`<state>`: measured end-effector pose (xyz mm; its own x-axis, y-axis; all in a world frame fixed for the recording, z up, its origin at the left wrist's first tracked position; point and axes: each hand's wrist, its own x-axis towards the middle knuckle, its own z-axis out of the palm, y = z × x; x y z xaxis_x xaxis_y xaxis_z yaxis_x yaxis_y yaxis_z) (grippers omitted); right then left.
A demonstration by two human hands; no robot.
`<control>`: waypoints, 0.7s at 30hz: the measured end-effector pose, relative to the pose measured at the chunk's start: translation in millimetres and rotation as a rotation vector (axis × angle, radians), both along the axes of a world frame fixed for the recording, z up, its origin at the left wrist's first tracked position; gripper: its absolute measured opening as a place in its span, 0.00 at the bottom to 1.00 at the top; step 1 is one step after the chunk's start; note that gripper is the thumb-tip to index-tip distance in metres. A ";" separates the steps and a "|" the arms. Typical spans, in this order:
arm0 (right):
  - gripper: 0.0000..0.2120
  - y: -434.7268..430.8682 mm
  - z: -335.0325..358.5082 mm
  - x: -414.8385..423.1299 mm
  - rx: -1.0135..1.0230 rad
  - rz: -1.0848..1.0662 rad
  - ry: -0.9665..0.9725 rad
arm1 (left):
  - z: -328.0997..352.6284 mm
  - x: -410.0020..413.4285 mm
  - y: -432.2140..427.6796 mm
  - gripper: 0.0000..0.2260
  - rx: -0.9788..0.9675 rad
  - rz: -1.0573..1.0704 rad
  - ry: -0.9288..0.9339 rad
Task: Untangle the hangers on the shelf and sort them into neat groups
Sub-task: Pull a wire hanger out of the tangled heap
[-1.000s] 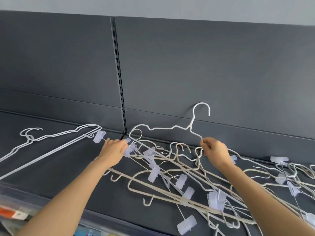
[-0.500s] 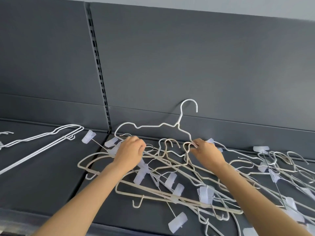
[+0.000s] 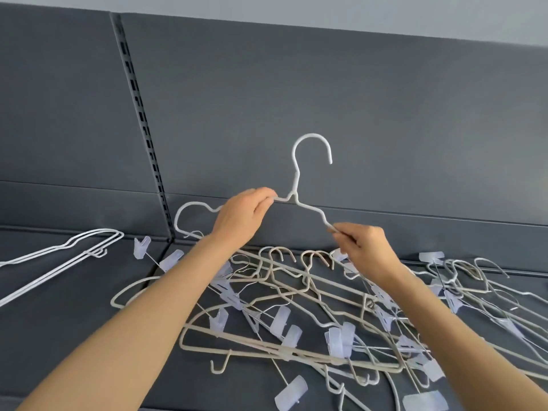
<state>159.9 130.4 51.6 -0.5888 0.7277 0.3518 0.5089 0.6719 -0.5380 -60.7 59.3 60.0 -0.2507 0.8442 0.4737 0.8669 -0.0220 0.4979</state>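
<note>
- Grey shelf (image 3: 89,336) is stretching across the view, with a dark back panel (image 3: 385,114) rising behind it and a slotted upright (image 3: 142,126) running down at 10 o'clock.
- Left hand (image 3: 240,218) is gripping the white hanger (image 3: 296,179) on its shoulder wire, just at 9 o'clock of the neck, fingers curled round it.
- Right hand (image 3: 364,247) is pinching the other shoulder, at 4 o'clock of the neck.
- White hanger is being held upright above the shelf, hook pointing to 12 o'clock.
- Tangled pile (image 3: 280,320) of beige and clip hangers is lying on the shelf at 6 o'clock of the hands.
- Small group of white hangers (image 3: 95,253) is lying apart at 9 o'clock.
</note>
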 end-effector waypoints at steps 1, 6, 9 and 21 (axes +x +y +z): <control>0.07 2.1 0.5 -0.5 0.016 -0.015 0.003 | 6.4 -1.3 -1.4 0.11 0.011 -0.006 -0.008; 0.15 2.6 -4.5 -7.9 0.241 -0.156 0.012 | 20.4 -33.7 -28.0 0.12 -0.025 0.222 -0.008; 0.05 -8.0 -27.7 -4.2 0.368 -0.141 0.036 | 4.4 -65.3 -53.6 0.12 -0.143 0.382 -0.047; 0.14 -24.0 -87.4 -4.6 -0.325 -0.069 -0.425 | -71.6 -81.2 -78.4 0.14 -0.319 0.438 -0.329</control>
